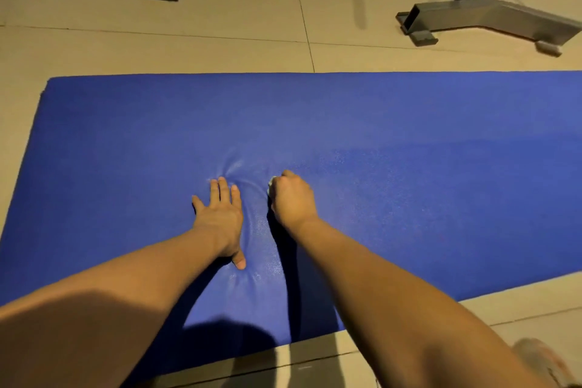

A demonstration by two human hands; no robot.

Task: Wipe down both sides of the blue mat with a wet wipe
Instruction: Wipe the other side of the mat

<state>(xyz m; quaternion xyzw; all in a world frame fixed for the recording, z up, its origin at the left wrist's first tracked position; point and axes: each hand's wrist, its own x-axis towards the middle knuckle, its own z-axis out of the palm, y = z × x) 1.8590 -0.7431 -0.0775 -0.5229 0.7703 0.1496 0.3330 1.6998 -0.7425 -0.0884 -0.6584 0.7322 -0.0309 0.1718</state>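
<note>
Blue mat (409,135) lies flat on tiled floor (220,25), spanning most of my view. White wipe (271,182) barely shows, bunched inside my right hand (293,198); fist curled round it, pressed on mat near centre. My left hand (220,217) just beside, palm down, fingers straight, mat creasing around it. Beyond mat: grey metal legs (488,16) on floor.

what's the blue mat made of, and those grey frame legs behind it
Blue mat: looks like soft foam under a smooth, slightly glossy vinyl-like skin; it dimples and wrinkles around the pressing left hand. Grey frame legs: probably painted steel box tube; an open end shows a hollow rectangular section.
</note>
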